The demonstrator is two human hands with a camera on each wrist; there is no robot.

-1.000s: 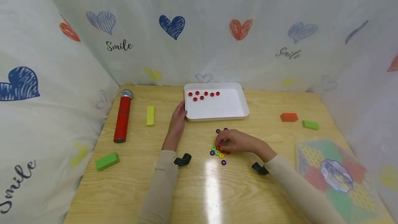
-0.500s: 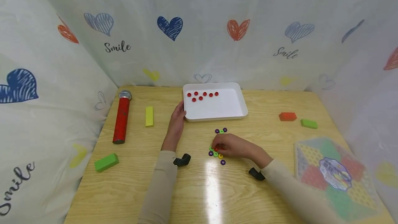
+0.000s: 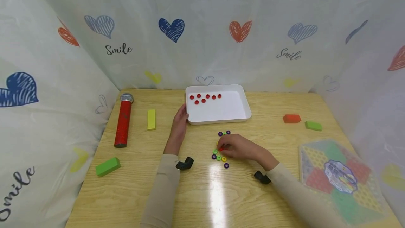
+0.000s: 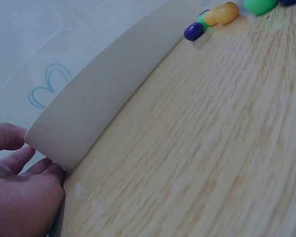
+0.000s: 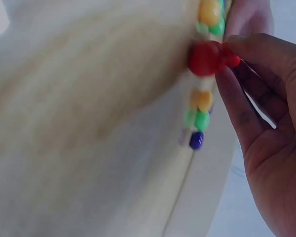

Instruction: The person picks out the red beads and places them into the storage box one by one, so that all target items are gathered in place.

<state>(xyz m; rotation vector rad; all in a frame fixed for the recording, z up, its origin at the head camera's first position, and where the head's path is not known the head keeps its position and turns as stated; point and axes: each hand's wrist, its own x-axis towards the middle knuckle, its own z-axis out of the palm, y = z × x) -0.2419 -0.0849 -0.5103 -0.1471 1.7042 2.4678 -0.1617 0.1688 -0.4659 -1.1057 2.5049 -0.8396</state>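
Note:
Beside the white tray point(image 3: 234, 110), my left hand point(image 3: 178, 127) holds its near left corner, fingers along the side wall and rim in the left wrist view. Several red beads point(image 3: 207, 96) lie in the tray's far left part. In front of the tray, my right hand point(image 3: 238, 147) pinches a red bead point(image 5: 232, 58) between thumb and finger. A second, larger-looking red bead point(image 5: 204, 58) shows right by the fingertips. Around this hand are purple beads point(image 3: 226, 165), green beads point(image 3: 218, 158) and a yellow bead point(image 3: 224, 159). The hand hides part of the bead group.
On the left lie a red microphone-shaped tube point(image 3: 123, 122), a yellow block point(image 3: 151, 119) and a green block point(image 3: 108, 166). To the right are a red block point(image 3: 291, 118), a small green block point(image 3: 313, 126) and a clear bead case point(image 3: 341, 182). Curtains border the wooden table point(image 3: 196, 200).
My right hand dips leftward among the beads, then rises slightly with a red bead at its fingertips. The left hand keeps its hold on the tray. The head view shifts a little.

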